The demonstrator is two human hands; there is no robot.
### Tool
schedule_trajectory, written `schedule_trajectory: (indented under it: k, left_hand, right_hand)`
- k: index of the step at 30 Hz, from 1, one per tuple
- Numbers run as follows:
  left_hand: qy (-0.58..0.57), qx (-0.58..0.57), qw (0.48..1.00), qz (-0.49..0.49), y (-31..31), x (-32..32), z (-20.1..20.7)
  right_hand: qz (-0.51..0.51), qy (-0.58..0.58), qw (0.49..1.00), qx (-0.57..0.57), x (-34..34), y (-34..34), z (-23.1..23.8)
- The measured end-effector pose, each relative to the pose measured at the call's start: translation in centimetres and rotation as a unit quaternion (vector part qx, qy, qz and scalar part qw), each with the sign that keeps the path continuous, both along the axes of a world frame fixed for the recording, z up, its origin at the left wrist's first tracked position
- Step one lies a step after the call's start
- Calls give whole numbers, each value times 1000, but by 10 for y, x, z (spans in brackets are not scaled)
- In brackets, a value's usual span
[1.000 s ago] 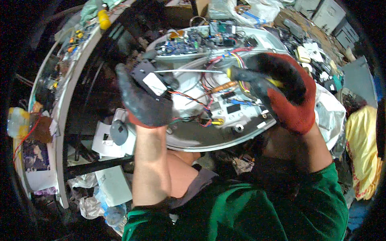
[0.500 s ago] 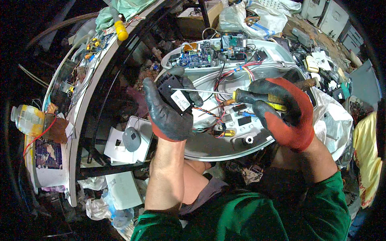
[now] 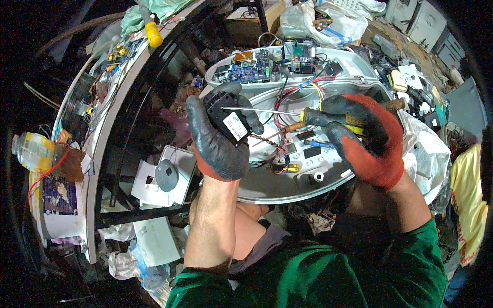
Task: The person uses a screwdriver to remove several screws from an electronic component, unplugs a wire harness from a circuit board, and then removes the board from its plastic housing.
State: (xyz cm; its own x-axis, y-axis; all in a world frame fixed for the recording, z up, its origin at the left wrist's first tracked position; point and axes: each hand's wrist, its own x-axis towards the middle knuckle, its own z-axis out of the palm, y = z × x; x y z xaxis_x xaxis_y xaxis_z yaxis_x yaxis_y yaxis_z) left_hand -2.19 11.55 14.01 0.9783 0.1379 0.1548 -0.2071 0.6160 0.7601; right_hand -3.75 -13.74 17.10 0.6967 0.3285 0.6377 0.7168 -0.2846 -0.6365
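My left hand [image 3: 218, 141], in a black and red work glove, is closed round a small black plastic module [image 3: 222, 114] with a white label. Twisted wires [image 3: 264, 139] run off to the right beside it. My gloved right hand [image 3: 367, 138] grips a screwdriver [image 3: 328, 119] with a black and yellow handle. Its long metal shaft points left, and the tip meets the module's face near its upper part. Below both hands lies an open grey-white housing [image 3: 287, 192] holding wires, dark parts and another yellow-handled tool [image 3: 287, 168].
Circuit boards [image 3: 251, 71] sit in the housing's far half. On the left stand a long shelf edge [image 3: 120, 97], a clear jar [image 3: 33, 152] and a yellow-handled tool [image 3: 153, 34]. A white panel with a grey disc [image 3: 166, 175] lies lower left. Plastic bags and scrap are heaped at right.
The module has tilted slightly in my left hand and moved a little right. My right hand and the screwdriver have shifted slightly right, with the tip still at the module.
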Motion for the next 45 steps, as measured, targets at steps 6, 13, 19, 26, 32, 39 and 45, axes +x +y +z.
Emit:
schedule_trajectory:
  k: [6,13,19,26,32,39,45]
  left_hand:
    - [28,-28,999,2,-1,-1,2]
    - [27,-22,999,-2,0,0,1]
    - [25,-25,999,-1,-1,0,0]
    - [33,-12,999,-2,0,0,-2]
    - [49,-33,998,-13,-2,-2,0]
    - [58,-42,997,-39,0,0,-2]
    - [43,-61,996,-50,1,0,-4]
  right_hand:
    - [-18,33,999,-16,-3,-1,-4]
    - [-12,109,994,-6,-7,1,2]
    - [-17,34,999,-22,-1,1,3]
    - [-7,108,994,-11,-7,1,4]
    - [1,125,992,2,-5,1,2]
    - [-4,81,997,-10,1,1,1]
    - [-5,60,998,17,1,4,-3]
